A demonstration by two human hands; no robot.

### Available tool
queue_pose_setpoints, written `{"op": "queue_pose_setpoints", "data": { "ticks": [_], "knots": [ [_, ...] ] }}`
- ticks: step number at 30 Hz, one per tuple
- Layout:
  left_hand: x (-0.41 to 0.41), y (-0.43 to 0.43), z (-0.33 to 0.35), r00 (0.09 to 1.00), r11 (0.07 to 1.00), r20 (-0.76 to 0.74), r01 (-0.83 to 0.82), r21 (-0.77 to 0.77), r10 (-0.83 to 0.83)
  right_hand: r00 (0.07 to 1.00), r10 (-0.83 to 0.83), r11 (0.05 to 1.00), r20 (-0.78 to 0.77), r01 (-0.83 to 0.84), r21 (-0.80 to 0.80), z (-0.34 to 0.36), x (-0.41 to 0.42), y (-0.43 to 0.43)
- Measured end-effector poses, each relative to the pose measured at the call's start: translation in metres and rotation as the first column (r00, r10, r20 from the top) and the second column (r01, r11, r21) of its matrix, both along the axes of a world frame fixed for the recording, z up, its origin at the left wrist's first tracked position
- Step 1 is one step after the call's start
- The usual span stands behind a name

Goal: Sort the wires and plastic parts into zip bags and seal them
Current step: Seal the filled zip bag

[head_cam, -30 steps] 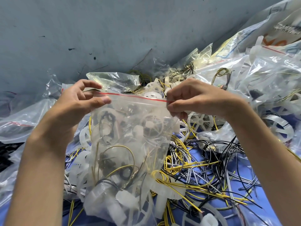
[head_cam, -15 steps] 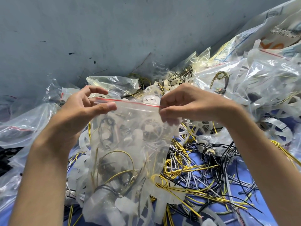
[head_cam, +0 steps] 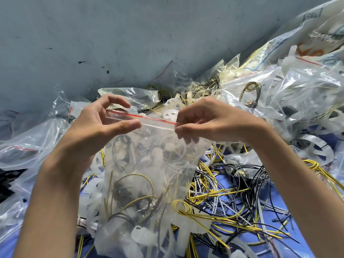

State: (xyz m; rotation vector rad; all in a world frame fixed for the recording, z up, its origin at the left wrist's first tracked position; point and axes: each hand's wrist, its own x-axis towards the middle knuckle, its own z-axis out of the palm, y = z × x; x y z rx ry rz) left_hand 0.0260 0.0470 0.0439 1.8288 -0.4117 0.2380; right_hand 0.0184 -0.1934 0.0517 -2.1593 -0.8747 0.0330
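**Pinch on the red line, seal not yet run**

The right hand (head_cam: 210,123) pinches the right end of the red zip strip (head_cam: 149,118), thumb under, fingertips on top. Across from it the left hand (head_cam: 93,127) holds the other end of the zip bag (head_cam: 149,174), thumb in front, index finger arched clear above.

The bag hangs mouth-up below both grips. Its long axis runs down toward the loose wires (head_cam: 232,192), and the strip tilts slightly down to the right.

To do this well, I'd pull the strip taut between the hands, then slide one pinch along it, pressing all the way. The bulging plastic parts (head_cam: 160,151) just under the strip could pop it open.
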Motion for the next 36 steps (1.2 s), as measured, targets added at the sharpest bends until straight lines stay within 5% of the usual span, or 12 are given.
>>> {"op": "queue_pose_setpoints", "data": {
  "ticks": [6, 10, 13, 22, 36],
  "knots": [
    [-0.011, -0.006, 0.009, 0.990, 0.986, 0.139, -0.026, 0.166, 0.003, 0.992, -0.001, 1.000, 0.127, 0.004, -0.030, 0.002, -0.001, 0.001],
    [-0.021, -0.005, 0.020, 0.957, 0.872, 0.291, -0.147, 0.467, 0.005, 0.994, 0.025, 1.000, 0.108, -0.023, -0.020, 0.003, -0.003, 0.003],
    [-0.027, -0.007, 0.024, 0.931, 0.816, 0.363, -0.175, 0.551, -0.045, 0.989, 0.016, 0.999, 0.144, -0.011, -0.038, 0.002, -0.003, 0.007],
    [-0.025, -0.019, 0.019, 0.884, 0.752, 0.451, -0.212, 0.624, -0.126, 0.947, 0.011, 0.993, 0.322, 0.027, -0.111, 0.003, -0.008, 0.012],
    [-0.032, -0.030, 0.020, 0.878, 0.751, 0.455, -0.198, 0.630, -0.151, 0.920, 0.000, 0.995, 0.392, 0.041, -0.095, 0.000, -0.006, 0.016]
  ]
}}
